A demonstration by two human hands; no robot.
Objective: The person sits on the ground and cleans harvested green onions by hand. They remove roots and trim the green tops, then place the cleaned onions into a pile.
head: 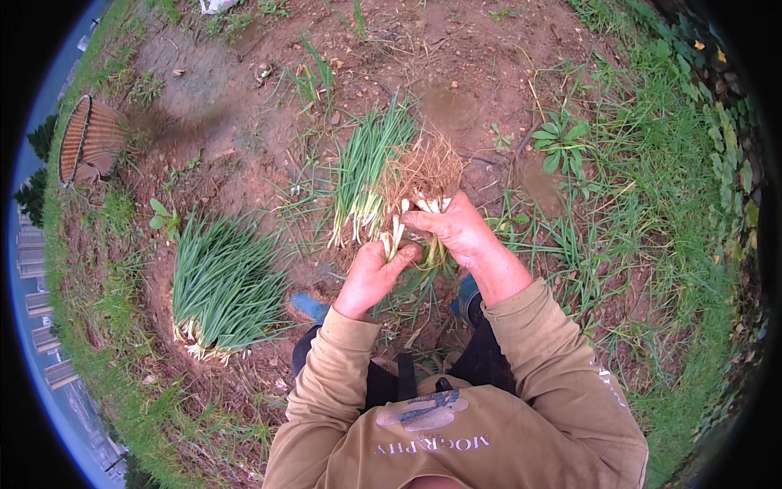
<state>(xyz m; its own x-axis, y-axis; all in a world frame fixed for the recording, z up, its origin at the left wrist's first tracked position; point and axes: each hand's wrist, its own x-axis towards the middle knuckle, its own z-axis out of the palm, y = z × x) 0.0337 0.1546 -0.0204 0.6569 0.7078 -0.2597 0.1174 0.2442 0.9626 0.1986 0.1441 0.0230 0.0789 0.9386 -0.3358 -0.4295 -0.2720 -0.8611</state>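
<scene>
My right hand (455, 229) grips a bunch of scallions by their white stems (431, 203), with a tangle of brown roots (427, 165) sticking out above. The bunch's green tops hang under that hand, partly hidden. Close on the left, my left hand (380, 272) pinches a few white scallion stalks (394, 235) between thumb and fingers, against the bunch. Just beyond my hands lies a smaller bundle of scallions (372, 165) on the soil, its leaves pointing away from me. A larger heap of scallions (229, 281) rests to my left, pale ends towards me.
A wicker basket (95, 143) lies tipped at the far left. Weeds (562, 143) and grass (660, 244) grow along the right. My blue shoes (467, 296) stand on either side below my hands. A white plastic scrap (217, 5) is at the top edge.
</scene>
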